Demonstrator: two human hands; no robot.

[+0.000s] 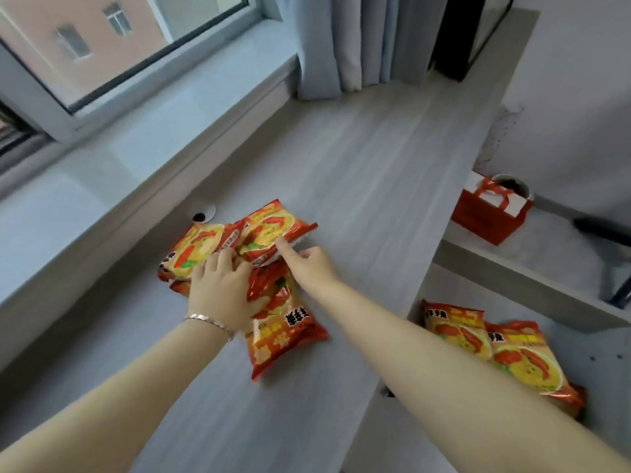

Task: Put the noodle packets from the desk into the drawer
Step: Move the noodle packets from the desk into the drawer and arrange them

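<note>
A: A grey wood-grain desk (358,172) fills the frame under a window (112,46) at eleven o'clock, curtains (341,46) hanging at twelve. At four o'clock, below the desk's edge, the open drawer (580,343) already holds two noodle packets (505,356), overlapping.

B: And on the desk?

A: A loose cluster of packets at centre. The nearest packet (280,329) lies toward six o'clock, one (194,250) sits at nine o'clock of the pile, and another (273,230) at twelve o'clock. At least one more seems buried underneath; I cannot count it for sure.

B: The hands?

A: The left hand (222,288), a thin bracelet (211,322) on its wrist, lies flat across the pile with fingers spread, pressing, clamped on nothing. The right hand (310,264) reaches the far packet, fingertips touching its edge, with no closed hold visible.

B: What might go wrong?

A: My judgement: the wrappers look slick, so scooping several at once could let one slide off the desk edge or land outside the drawer. A pinch on one corner seam might slip too.

B: Any readable writing?

A: Bold Chinese characters on the red-and-yellow wrappers, too blurred to make out. A red gift bag (488,216) at three o'clock shows no legible text.
</note>
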